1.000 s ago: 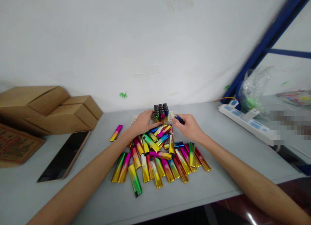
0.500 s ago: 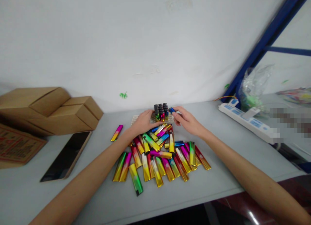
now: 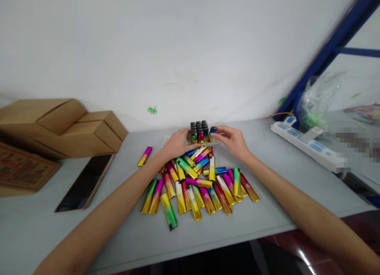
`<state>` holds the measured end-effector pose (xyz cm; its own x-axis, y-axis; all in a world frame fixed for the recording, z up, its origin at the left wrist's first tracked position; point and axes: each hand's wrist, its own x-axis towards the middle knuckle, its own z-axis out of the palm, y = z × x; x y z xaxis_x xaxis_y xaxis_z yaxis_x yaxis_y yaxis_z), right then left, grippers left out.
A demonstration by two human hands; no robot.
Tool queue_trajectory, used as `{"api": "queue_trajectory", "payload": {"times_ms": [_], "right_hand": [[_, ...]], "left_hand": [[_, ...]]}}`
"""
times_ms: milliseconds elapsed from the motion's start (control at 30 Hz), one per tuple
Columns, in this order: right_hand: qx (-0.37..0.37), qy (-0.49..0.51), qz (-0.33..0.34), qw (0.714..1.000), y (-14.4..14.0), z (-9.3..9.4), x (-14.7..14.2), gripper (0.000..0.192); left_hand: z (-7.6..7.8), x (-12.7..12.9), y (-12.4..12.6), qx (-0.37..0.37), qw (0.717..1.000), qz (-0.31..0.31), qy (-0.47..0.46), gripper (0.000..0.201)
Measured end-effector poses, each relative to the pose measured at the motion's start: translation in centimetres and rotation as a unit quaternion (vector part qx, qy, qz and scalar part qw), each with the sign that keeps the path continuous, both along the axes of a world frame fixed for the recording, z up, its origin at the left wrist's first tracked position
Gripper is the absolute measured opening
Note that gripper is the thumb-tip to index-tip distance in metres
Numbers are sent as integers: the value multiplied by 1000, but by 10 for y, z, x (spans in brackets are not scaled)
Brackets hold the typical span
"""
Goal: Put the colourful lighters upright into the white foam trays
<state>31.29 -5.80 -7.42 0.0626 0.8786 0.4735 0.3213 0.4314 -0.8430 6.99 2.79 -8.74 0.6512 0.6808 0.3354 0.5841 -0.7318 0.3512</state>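
Blue lighter (image 3: 212,132), pinched in the right hand (image 3: 233,140), has swung near-upright beside grouped lighters (image 3: 199,129) the half-spread left hand (image 3: 177,143) flanks.

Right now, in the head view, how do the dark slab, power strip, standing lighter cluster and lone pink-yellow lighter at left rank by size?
Dark slab and power strip: areas too alike to rank
Standing lighter cluster
Lone pink-yellow lighter

1. Single head-worn view, set above and behind left grip (image 3: 178,143) and right grip (image 3: 235,141).
2. Faces forward, tilted down; both grips near frame centre, moderately near.
3. Covers surface (image 3: 261,146) around grips, wall (image 3: 190,45) rising beyond them.
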Motion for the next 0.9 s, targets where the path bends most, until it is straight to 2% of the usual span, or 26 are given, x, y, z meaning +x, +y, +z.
{"api": "queue_trajectory", "payload": {"times_ms": [300, 400, 533, 633, 767, 900], "right_hand": [[50, -130, 24, 990, 0, -4, -2, 28], [50, -131, 19, 990, 3, -5, 0, 30], [10, -101, 31, 994, 7, -6, 0, 35], [2, -118, 32, 993, 7, -3, -4, 27], [17, -193, 10, 981, 5, 4, -6, 19], [9, -318, -16, 948, 1, 13, -1, 24]], "left_hand": [[-1, 1, 0, 7, 1000, 6, 10, 73], [-2, 1, 0, 9, 1000, 7, 14, 75], [-1, 2, 0, 13, 1000, 10, 19, 75], [-1, 2, 0, 14, 1000, 7, 19, 74], [-1, 1, 0, 15, 1000, 6, 18, 73], [0, 1, -1, 13, 1000, 7, 20, 70]]}}
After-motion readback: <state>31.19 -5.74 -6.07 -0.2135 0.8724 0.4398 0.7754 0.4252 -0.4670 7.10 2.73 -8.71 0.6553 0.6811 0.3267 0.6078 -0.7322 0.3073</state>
